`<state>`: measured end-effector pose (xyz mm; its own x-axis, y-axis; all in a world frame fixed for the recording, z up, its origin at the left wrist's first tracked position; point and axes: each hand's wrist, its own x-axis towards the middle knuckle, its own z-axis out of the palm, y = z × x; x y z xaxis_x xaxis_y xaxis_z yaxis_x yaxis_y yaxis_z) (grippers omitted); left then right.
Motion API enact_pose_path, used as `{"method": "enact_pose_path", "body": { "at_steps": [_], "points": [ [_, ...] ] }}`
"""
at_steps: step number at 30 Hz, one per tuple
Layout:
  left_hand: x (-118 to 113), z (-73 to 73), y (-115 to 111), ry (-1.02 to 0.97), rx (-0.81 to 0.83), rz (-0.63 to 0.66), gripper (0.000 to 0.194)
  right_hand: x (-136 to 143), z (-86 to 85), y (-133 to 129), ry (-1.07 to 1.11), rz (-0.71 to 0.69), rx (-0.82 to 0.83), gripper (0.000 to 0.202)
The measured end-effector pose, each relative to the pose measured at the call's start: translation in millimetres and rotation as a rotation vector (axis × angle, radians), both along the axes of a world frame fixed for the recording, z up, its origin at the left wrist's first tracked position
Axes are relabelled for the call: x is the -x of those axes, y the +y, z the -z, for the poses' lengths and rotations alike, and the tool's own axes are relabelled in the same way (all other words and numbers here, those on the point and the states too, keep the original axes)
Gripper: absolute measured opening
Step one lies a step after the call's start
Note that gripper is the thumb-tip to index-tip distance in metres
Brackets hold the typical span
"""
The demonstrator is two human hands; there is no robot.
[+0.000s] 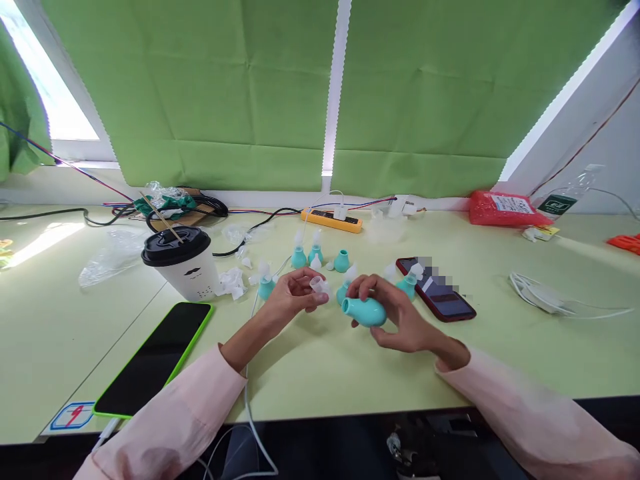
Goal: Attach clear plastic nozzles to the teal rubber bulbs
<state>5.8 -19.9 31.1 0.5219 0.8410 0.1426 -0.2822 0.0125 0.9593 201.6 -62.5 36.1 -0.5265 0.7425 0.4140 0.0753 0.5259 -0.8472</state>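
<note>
My left hand (299,293) pinches a small translucent white nozzle piece (319,285) between thumb and fingers. To its right, my right hand (395,310) is closed around a turquoise squeeze bulb (367,312), tilted on its side with its open neck toward the left hand. The two pieces are apart. Beyond the hands stand more turquoise bulbs; one (342,261) has an open top, while others, such as the bulb (299,257) at the back left and the bulb (407,285) at the right, carry white nozzles. Another bulb (266,287) stands left of my left hand.
A lidded paper cup (193,270) and a green-cased phone (155,360) stand and lie on the left. A dark red phone (437,290) and a white cable (540,293) lie right. An orange power strip (331,221) and red package (507,209) lie along the back.
</note>
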Motion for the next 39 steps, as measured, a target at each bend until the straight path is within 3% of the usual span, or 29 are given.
{"method": "enact_pose_path", "body": {
  "at_steps": [3, 6, 12, 18, 24, 30, 35, 39],
  "points": [
    [-3.1, 2.6, -0.9, 0.024, 0.048, 0.027, 0.026, 8.9, 30.4, 3.2, 0.196, 0.089, 0.049, 0.035],
    [-5.8, 2.8, -2.9, 0.110, 0.042, 0.076, 0.025, 12.1, 44.1, 3.6, 0.230, 0.196, -0.023, 0.034],
    [-5.8, 3.9, -2.3, 0.240, 0.048, 0.137, 0.026, 9.2, 44.6, 2.9, 0.145, 0.426, -0.213, 0.031],
    [-4.6, 7.0, -0.2, 0.339, 0.033, 0.213, 0.024, 12.1, 39.1, 1.4, -0.017, 0.461, -0.410, 0.030],
    [-3.5, 12.4, 1.3, 0.397, -0.021, 0.282, 0.021, 12.5, 47.6, 5.3, -0.122, 0.531, -0.604, 0.030],
    [-5.0, 22.2, 2.8, 0.459, -0.142, 0.200, 0.022, 12.3, 56.5, 7.9, -0.243, 0.557, -0.483, 0.020],
    [-5.1, 21.1, 0.1, 0.492, -0.235, 0.189, 0.022, 14.1, 54.8, 5.7, -0.242, 0.605, -0.319, 0.017],
    [-5.6, 20.6, -4.2, 0.538, -0.379, 0.104, 0.022, 15.0, 52.0, 6.1, -0.229, 0.588, -0.159, 0.016]
  ]
}}
